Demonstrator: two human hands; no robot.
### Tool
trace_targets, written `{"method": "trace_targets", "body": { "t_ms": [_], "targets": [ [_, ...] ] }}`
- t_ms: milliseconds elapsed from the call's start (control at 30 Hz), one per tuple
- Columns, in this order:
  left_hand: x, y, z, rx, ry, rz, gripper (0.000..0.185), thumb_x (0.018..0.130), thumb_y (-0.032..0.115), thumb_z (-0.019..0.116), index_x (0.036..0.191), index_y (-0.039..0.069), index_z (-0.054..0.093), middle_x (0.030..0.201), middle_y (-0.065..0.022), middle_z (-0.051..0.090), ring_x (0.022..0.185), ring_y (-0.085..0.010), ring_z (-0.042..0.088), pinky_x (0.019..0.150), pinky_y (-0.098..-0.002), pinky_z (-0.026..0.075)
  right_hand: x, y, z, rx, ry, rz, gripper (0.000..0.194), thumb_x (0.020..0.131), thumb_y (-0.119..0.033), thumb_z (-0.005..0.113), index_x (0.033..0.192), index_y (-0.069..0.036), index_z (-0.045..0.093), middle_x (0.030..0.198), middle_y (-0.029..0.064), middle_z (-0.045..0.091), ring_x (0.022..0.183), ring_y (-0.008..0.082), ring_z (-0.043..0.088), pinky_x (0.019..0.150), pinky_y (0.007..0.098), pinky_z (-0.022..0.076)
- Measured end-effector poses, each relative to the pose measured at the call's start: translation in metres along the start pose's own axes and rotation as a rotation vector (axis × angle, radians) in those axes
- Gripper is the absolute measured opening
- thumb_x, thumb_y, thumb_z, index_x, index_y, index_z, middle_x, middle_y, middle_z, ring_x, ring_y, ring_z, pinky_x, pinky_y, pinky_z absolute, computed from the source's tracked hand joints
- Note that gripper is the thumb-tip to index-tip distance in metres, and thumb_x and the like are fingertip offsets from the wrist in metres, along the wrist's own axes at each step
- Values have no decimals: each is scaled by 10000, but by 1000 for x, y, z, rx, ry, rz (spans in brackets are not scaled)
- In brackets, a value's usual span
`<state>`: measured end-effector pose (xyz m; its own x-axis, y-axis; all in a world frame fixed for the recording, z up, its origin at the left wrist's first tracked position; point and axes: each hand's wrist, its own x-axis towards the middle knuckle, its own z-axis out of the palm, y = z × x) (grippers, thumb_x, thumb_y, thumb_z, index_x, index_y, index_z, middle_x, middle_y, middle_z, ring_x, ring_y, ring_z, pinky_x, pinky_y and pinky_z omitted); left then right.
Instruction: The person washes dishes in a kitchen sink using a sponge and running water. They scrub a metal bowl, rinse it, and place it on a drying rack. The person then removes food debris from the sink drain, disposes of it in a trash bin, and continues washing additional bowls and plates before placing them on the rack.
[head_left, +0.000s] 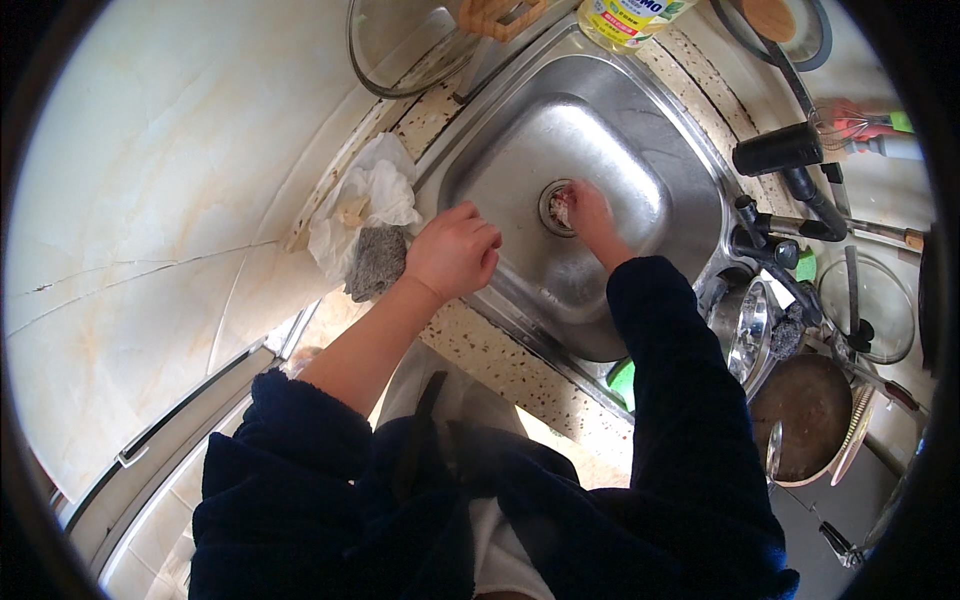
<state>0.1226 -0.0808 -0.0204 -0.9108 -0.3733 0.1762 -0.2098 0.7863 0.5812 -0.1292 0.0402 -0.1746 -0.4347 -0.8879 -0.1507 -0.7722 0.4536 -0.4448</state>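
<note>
In a stainless steel sink, my right hand reaches down to the round drain. Its fingertips touch small pale and reddish scraps in the drain opening; whether they grip any is hidden. My left hand hovers over the sink's near left rim with its fingers curled in and nothing visible in it. Just left of that hand lies a folded grey cloth, against a crumpled white plastic bag on the speckled counter.
A black faucet stands at the sink's right. Behind the basin is a bottle of yellow liquid. A glass lid leans at the back left. Steel bowls and a brown pan crowd the right; a green sponge sits at the near rim.
</note>
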Motion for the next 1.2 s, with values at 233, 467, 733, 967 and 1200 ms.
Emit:
{"method": "trace_targets", "body": {
  "t_ms": [233, 467, 733, 967, 1200],
  "targets": [
    [1, 0, 0, 3, -7, -9, 63, 643, 51, 610, 697, 83, 603, 702, -45, 606, 791, -228, 581, 663, -343, 504, 3, 10, -2, 60, -2, 55, 159, 745, -30, 611, 876, -88, 680, 896, 136, 631, 802, 321, 618, 701, 388, 486],
    [0, 0, 2, -14, 4, -1, 72, 641, 45, 610, 701, 86, 605, 699, -45, 603, 796, -230, 582, 662, -343, 508, -12, -14, -14, -149, -227, 54, 179, 813, -116, 525, 899, -91, 680, 911, 150, 667, 829, 334, 638, 725, 411, 503],
    [-1, 0, 1, -12, 9, -4, 66, 646, 54, 612, 700, 91, 603, 701, -42, 605, 801, -226, 582, 674, -338, 507, -17, 7, 32, -243, -595, 116, 525, 863, -112, 364, 1367, 29, 329, 1349, 353, 350, 1139, 389, 526, 922, 455, 452],
    [0, 0, 0, -7, -8, -3, 63, 647, 57, 614, 699, 91, 602, 700, -48, 603, 807, -227, 582, 673, -341, 507, -11, 41, 66, -151, -325, -286, 298, 829, -154, 441, 795, 58, 648, 857, 251, 646, 815, 382, 636, 763, 456, 503],
    [0, 0, 0, -21, 12, -12, 68, 646, 52, 610, 697, 95, 598, 698, -50, 598, 806, -228, 581, 669, -343, 505, -22, -1, 12, -44, -430, -6, 295, 838, -162, 451, 777, 67, 625, 706, 210, 647, 670, 341, 649, 643, 444, 525]
  ]
}}
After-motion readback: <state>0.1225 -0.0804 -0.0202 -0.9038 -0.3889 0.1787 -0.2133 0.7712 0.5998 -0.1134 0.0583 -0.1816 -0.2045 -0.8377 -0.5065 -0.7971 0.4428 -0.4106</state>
